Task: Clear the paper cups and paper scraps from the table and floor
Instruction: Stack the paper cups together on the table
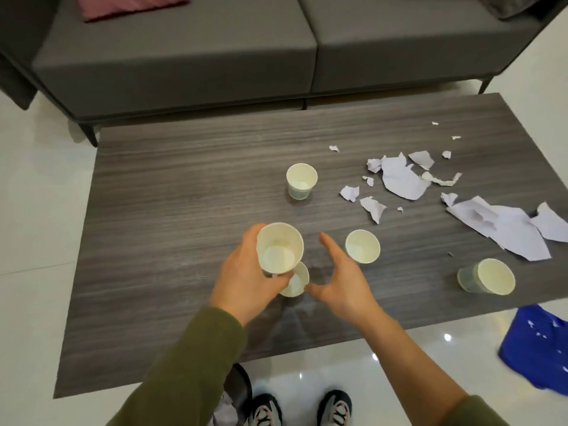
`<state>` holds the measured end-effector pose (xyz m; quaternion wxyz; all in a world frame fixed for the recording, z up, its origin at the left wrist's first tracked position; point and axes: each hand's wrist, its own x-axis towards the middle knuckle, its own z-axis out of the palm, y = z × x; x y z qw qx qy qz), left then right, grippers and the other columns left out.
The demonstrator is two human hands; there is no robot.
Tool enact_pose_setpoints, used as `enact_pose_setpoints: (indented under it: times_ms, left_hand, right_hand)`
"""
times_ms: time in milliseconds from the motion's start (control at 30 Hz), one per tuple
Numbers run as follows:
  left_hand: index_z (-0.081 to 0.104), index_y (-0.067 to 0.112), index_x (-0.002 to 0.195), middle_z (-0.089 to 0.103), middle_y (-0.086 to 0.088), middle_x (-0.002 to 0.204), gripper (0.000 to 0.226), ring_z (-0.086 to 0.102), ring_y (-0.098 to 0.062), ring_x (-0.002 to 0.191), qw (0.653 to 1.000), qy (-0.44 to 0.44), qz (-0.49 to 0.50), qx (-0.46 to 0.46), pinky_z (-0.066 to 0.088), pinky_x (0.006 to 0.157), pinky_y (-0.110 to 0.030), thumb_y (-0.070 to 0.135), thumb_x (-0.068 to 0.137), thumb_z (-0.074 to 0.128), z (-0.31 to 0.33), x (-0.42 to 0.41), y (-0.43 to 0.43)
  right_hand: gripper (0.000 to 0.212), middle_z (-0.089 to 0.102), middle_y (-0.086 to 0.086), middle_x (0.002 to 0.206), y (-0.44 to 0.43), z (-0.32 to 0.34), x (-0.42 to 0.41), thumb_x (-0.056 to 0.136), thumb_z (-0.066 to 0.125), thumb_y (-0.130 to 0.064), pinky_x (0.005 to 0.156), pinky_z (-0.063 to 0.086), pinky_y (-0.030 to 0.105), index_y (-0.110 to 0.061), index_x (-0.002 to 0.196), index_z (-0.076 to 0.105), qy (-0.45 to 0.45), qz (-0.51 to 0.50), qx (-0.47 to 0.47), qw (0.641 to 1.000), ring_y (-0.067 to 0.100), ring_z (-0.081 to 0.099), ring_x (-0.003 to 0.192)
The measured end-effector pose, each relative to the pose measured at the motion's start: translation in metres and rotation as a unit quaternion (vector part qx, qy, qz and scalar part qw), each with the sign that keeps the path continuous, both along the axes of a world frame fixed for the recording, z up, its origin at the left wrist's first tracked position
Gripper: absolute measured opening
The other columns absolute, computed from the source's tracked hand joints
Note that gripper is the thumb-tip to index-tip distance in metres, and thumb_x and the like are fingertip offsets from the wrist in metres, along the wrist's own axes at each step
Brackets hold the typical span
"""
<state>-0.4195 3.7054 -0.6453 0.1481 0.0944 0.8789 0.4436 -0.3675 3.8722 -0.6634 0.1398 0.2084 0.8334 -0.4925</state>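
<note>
Left hand (246,273) fingers grasp a white paper cup (278,247) (empty); right hand (342,282) splayed.

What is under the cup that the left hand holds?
A second paper cup, tilted, shows below the held cup. That cup and the left hand cover its left side; what supports it is hidden.

Two white paper cups (301,181) stand upright on the tabletop (184,195); a third (487,276) lies sideways. Another (279,249) tilts in the left hand (242,281), a fifth (295,281) just under it. Torn paper scraps (402,179) litter the right.
</note>
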Motion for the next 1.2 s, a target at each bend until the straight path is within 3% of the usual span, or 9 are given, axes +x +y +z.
enact_pose_setpoints:
  times_ms: [100,367,500,667,767,833,900,1067,1200]
  left_hand:
    - [0.032,0.053,0.111,0.048,0.036,0.094,0.071,0.050,-0.002,0.089,1.000,-0.012,-0.011,-0.025,0.035,0.066,-0.008,0.037,0.063,0.081,-0.015,0.007,0.005]
    - [0.037,0.046,0.110,0.054,0.019,0.108,0.063,0.051,-0.007,0.097,0.998,-0.033,-0.032,-0.052,0.038,0.074,-0.024,0.046,0.063,0.078,-0.045,0.015,0.018]
    - [0.042,0.030,0.127,0.052,0.010,0.124,0.070,0.048,-0.013,0.116,0.994,-0.025,-0.055,-0.088,0.042,0.087,-0.030,0.038,0.068,0.078,-0.063,0.018,0.019]
    - [0.039,0.027,0.131,0.049,0.007,0.131,0.072,0.045,-0.013,0.121,0.993,-0.047,-0.059,-0.091,0.041,0.093,-0.030,0.029,0.070,0.076,-0.080,0.024,0.017]
    - [0.039,0.032,0.128,0.049,0.011,0.127,0.071,0.045,-0.012,0.119,0.992,-0.061,-0.067,-0.090,0.036,0.090,-0.024,0.022,0.068,0.074,-0.088,0.028,0.014]
    - [0.035,0.029,0.133,0.048,0.009,0.132,0.077,0.044,-0.013,0.124,0.989,-0.081,-0.069,-0.103,0.040,0.096,-0.031,0.024,0.067,0.075,-0.093,0.028,0.014]
    - [0.030,0.025,0.139,0.047,0.006,0.137,0.086,0.043,-0.016,0.127,0.987,-0.100,-0.059,-0.113,0.041,0.101,-0.038,0.026,0.067,0.077,-0.094,0.027,0.015]
    - [0.042,0.035,0.123,0.057,0.013,0.116,0.064,0.052,-0.012,0.110,0.993,-0.079,-0.032,-0.080,0.038,0.082,-0.024,0.026,0.070,0.077,-0.088,0.026,0.020]
    - [0.040,0.034,0.124,0.053,0.017,0.110,0.069,0.054,-0.013,0.105,0.996,-0.057,-0.015,-0.062,0.039,0.078,-0.024,0.025,0.066,0.076,-0.071,0.022,0.028]
  right_hand:
    - [0.099,0.034,-0.008,0.150,-0.002,-0.012,0.006,0.070,0.079,-0.020,0.097,0.025,0.011,-0.026,0.148,0.018,-0.012,0.006,-0.013,1.000,0.007,0.032,0.136]
    - [0.100,0.038,-0.004,0.148,-0.004,-0.036,0.007,0.068,0.076,-0.014,0.108,0.032,0.027,-0.027,0.148,0.018,-0.046,0.015,-0.022,0.999,0.014,0.034,0.136]
    - [0.100,0.038,-0.003,0.148,-0.003,-0.046,0.006,0.068,0.076,-0.014,0.110,0.032,0.031,-0.024,0.148,0.018,-0.065,0.033,-0.015,0.997,0.014,0.034,0.137]
    - [0.092,0.041,-0.004,0.145,-0.007,-0.057,0.006,0.071,0.075,-0.016,0.108,0.032,0.027,-0.021,0.147,0.023,-0.068,0.054,-0.016,0.996,0.013,0.037,0.134]
    - [0.066,0.057,-0.019,0.120,-0.008,-0.066,0.009,0.072,0.071,-0.009,0.092,0.040,0.015,-0.029,0.128,0.043,-0.053,0.048,-0.021,0.997,-0.002,0.052,0.112]
    - [0.060,0.054,-0.032,0.102,-0.008,-0.069,0.010,0.073,0.067,-0.003,0.080,0.037,0.003,-0.041,0.115,0.045,-0.041,0.040,-0.022,0.998,-0.011,0.051,0.096]
    - [0.062,0.052,-0.031,0.104,-0.008,-0.071,0.011,0.075,0.065,-0.001,0.080,0.036,0.002,-0.038,0.121,0.047,-0.037,0.035,-0.029,0.998,-0.009,0.049,0.097]
    - [0.063,0.059,-0.012,0.122,-0.005,-0.072,0.010,0.077,0.064,0.000,0.088,0.037,0.012,-0.029,0.131,0.047,-0.034,0.021,-0.041,0.998,-0.001,0.050,0.108]
    - [0.064,0.062,-0.014,0.114,0.005,-0.057,0.003,0.072,0.066,0.001,0.094,0.045,0.023,-0.028,0.127,0.051,-0.009,-0.003,-0.051,0.999,0.006,0.056,0.110]
